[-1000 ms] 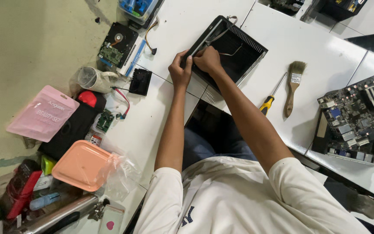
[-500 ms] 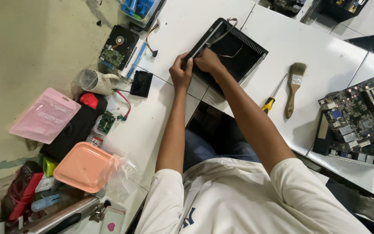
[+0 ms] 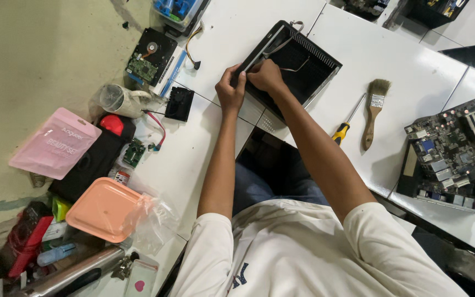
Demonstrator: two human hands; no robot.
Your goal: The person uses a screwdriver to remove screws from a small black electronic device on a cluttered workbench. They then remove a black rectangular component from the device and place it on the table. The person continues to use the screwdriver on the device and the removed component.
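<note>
A black perforated metal case (image 3: 313, 57) lies open on the white table (image 3: 232, 33), with a thin wire loop inside it. My left hand (image 3: 230, 89) is closed around the case's long left rim near its front corner. My right hand (image 3: 266, 76) sits just beside it, fingers curled onto the same rim and reaching inside the case. The two hands nearly touch. What the right fingers pinch is hidden.
A yellow-handled screwdriver (image 3: 345, 125) and a paintbrush (image 3: 374, 110) lie right of the case, with a circuit board (image 3: 451, 149) farther right. On the left are a bare hard drive (image 3: 148, 57), a small black fan (image 3: 179, 103), a pink pouch (image 3: 55, 143) and an orange tray (image 3: 101, 210).
Both hands stay on the case's left rim. The case and the view have shifted slightly; nothing was picked up or let go.
</note>
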